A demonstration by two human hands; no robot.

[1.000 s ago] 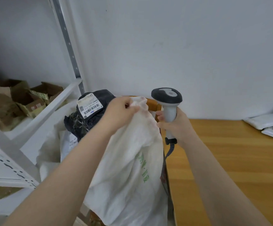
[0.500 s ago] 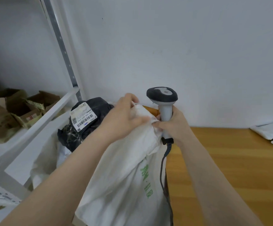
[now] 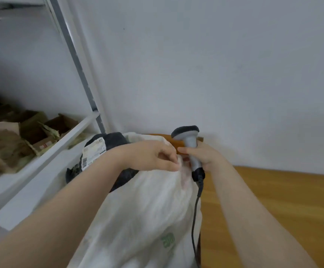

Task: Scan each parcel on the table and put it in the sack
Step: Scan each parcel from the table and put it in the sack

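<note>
Head view: white wall behind; orange-brown wooden counter (image 3: 273,200) at 4 o'clock. The left grip (image 3: 149,155) pinches the rim of the white woven sack (image 3: 138,209); the right grip (image 3: 207,157) is clamped on the grey handheld scanner (image 3: 186,138). The black plastic parcel (image 3: 116,139) protrudes from the sack mouth at 10 o'clock. Draw the rim up and outward so the parcel settles. The barcode label (image 3: 93,153) and green sack print (image 3: 168,242) are unreadable.

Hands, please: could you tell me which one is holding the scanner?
The right hand: it grips the grey scanner by its handle, while the left hand pinches the white sack at its rim.
</note>
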